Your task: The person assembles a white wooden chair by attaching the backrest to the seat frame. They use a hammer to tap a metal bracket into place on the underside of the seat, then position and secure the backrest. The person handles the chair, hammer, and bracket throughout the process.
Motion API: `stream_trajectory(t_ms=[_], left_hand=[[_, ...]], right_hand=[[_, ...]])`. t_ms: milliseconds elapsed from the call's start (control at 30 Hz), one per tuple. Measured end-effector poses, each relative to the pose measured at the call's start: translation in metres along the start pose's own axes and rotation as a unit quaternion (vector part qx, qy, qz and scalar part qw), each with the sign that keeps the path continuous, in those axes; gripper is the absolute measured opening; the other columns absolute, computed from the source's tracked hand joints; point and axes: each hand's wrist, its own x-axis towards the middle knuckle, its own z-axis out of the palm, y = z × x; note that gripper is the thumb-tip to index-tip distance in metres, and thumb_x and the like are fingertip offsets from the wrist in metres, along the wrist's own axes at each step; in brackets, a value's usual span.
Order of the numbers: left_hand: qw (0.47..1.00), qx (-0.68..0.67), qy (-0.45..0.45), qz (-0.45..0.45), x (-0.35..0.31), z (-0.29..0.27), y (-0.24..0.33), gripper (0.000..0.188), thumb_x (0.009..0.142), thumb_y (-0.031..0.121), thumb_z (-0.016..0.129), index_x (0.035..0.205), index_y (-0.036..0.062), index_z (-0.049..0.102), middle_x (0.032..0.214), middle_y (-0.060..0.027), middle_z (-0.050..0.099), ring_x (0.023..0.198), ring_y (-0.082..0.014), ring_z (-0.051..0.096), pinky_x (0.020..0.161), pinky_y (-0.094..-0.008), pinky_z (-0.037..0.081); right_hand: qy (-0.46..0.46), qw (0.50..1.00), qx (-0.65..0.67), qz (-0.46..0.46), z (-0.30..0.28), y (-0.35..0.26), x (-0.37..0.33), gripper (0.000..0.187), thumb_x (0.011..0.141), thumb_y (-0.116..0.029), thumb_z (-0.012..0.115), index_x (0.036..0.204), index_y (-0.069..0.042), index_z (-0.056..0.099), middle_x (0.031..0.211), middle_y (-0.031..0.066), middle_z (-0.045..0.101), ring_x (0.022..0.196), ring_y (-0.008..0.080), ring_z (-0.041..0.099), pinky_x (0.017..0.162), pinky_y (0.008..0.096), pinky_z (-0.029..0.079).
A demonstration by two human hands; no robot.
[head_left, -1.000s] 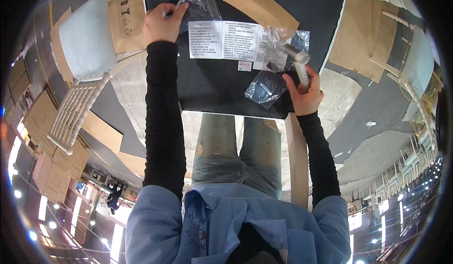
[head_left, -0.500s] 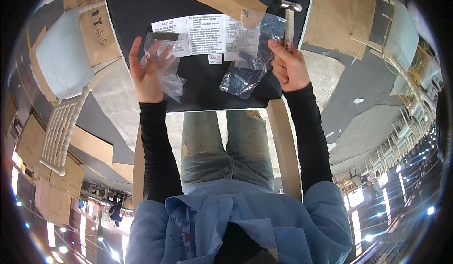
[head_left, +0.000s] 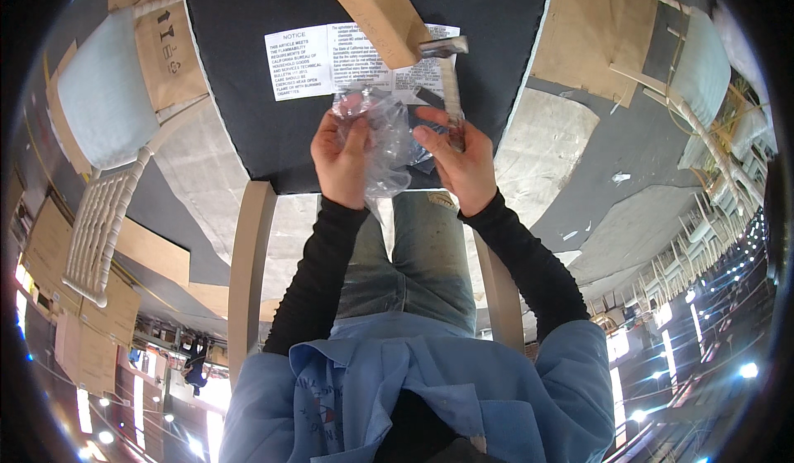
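My left hand (head_left: 341, 164) is closed on a crumpled clear plastic bag (head_left: 385, 150), thumb and fingers pinching its left side. My right hand (head_left: 465, 164) grips the lower handle of a hammer (head_left: 452, 91); its thumb and forefinger point toward the bag. The hammer head lies over the near end of a curved brown cardboard strip (head_left: 374, 12). Beneath my hands spreads a black cloth-covered panel (head_left: 248, 145). A white printed label sheet (head_left: 298, 62) is on it, partly covered by the strip and hammer. A small dark piece (head_left: 428, 96) shows beside the handle.
Two pale wooden legs (head_left: 253, 264) rise toward me from the panel's near corners. Cardboard sheets (head_left: 579, 41) lie on the floor at both sides. A white slatted frame (head_left: 107, 227) is at left, with many wooden frames (head_left: 703, 248) at far right.
Both hands have come together and nearer me, gathering the plastic into a bunch. The hammer has moved left with my right hand, and the cardboard strip's near end has swung toward me.
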Motion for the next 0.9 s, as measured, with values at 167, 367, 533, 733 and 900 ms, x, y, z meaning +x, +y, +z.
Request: stream_trajectory(t_ms=[167, 367, 533, 733, 900], left_hand=[[0.998, -0.041, -0.007, -0.051, 0.000, -0.022, 0.018, 0.028, 0.093, 0.000, 0.058, 0.121, 0.0007, 0.062, 0.092, 0.0016, 0.065, 0.072, -0.0034, 0.053, 0.064, -0.0188, 0.040], [0.998, -0.017, -0.062, -0.027, -0.007, -0.022, 0.033, 0.034, 0.093, 0.000, 0.058, 0.127, -0.0009, 0.062, 0.095, 0.0004, 0.066, 0.072, -0.0036, 0.051, 0.064, -0.0196, 0.039], [0.996, -0.033, -0.063, -0.043, -0.007, -0.027, 0.040, 0.035, 0.090, -0.003, 0.050, 0.123, -0.0024, 0.062, 0.098, -0.0036, 0.067, 0.076, -0.0069, 0.055, 0.069, -0.0209, 0.044], [0.977, -0.163, -0.108, -0.090, -0.003, -0.043, 0.041, 0.041, 0.083, -0.002, 0.041, 0.120, -0.0040, 0.059, 0.104, -0.0179, 0.069, 0.086, -0.0181, 0.066, 0.079, -0.0277, 0.052], [0.984, -0.104, -0.126, -0.065, -0.002, -0.039, 0.047, 0.045, 0.083, -0.002, 0.042, 0.125, -0.0047, 0.058, 0.108, -0.0157, 0.069, 0.082, -0.0120, 0.062, 0.074, -0.0234, 0.049]], right_hand=[[0.158, 0.927, -0.299, -0.162, -0.026, 0.027, 0.020, 0.047, 0.080, -0.027, 0.084, 0.116, -0.005, 0.065, 0.060, -0.0004, 0.053, 0.049, 0.0072, 0.049, 0.049, 0.0244, 0.042], [0.148, 0.900, -0.378, -0.160, -0.027, 0.039, 0.036, 0.038, 0.078, -0.034, 0.084, 0.096, -0.006, 0.066, 0.060, 0.0011, 0.055, 0.050, 0.0094, 0.055, 0.050, 0.0274, 0.045], [0.054, 0.975, -0.202, -0.075, -0.039, 0.029, 0.031, 0.025, 0.082, -0.020, 0.082, 0.087, -0.003, 0.064, 0.061, -0.0032, 0.053, 0.050, 0.0047, 0.046, 0.045, 0.0254, 0.035], [-0.103, 0.982, 0.119, 0.109, -0.054, -0.021, -0.006, 0.028, 0.084, -0.009, 0.078, 0.101, 0.001, 0.058, 0.065, -0.0039, 0.053, 0.041, 0.0007, 0.033, 0.039, 0.0202, 0.020], [-0.168, 0.974, 0.123, 0.088, -0.052, -0.035, -0.014, 0.029, 0.083, -0.011, 0.080, 0.099, 0.000, 0.058, 0.066, -0.0039, 0.054, 0.042, 0.0006, 0.034, 0.039, 0.0200, 0.021]])
